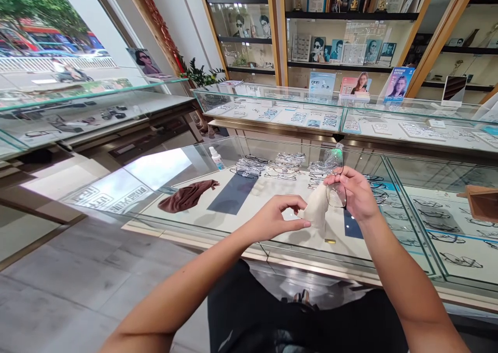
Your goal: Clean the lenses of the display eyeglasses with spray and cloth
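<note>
Above the glass counter [194,223], right hand [358,193] grips a pair of glasses [333,159] near the bridge, fingers closed, one lens above the other. Pale cloth [317,208] hangs at the lower lens [336,195]. Left hand [283,218]: thumb and fingers curved apart, tips at the cloth's left edge; cannot tell whether they pinch it. Brown cloth [189,196] and white bottle [216,159] sit farther left.

Glass countertop [233,218] passable between brown cloth [187,196] and left hand [278,218]; white bottle [216,159] stands in way beyond cloth
</note>
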Action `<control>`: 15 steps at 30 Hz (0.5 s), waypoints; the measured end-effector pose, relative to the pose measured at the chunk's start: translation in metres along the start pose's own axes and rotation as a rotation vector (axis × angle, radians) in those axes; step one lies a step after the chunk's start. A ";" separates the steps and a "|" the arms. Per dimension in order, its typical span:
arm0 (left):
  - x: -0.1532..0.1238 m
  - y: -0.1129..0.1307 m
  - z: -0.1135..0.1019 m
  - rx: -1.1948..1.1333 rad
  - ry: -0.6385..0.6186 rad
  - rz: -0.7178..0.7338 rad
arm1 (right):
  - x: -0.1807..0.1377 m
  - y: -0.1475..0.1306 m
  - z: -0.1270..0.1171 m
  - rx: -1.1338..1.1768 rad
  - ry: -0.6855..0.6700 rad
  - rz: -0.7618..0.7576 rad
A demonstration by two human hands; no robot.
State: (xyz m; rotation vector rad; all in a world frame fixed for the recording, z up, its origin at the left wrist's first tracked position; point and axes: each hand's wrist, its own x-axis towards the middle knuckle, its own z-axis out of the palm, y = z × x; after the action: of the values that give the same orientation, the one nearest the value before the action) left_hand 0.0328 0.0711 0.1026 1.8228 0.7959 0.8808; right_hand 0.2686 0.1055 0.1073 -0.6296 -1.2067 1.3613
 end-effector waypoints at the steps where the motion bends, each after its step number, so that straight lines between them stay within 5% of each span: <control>1: -0.001 0.001 -0.002 0.016 0.000 0.018 | 0.001 0.000 -0.001 -0.009 0.000 -0.001; 9: -0.005 0.001 -0.005 0.039 0.249 0.116 | 0.006 0.003 -0.004 -0.015 0.053 0.015; 15: 0.004 -0.006 0.004 -0.122 0.543 -0.054 | 0.006 0.006 0.001 -0.016 0.065 0.004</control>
State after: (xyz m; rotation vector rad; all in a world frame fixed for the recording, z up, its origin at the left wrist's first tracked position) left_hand 0.0375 0.0741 0.0971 1.4595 1.0909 1.3843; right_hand 0.2643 0.1117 0.1041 -0.6828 -1.1658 1.3258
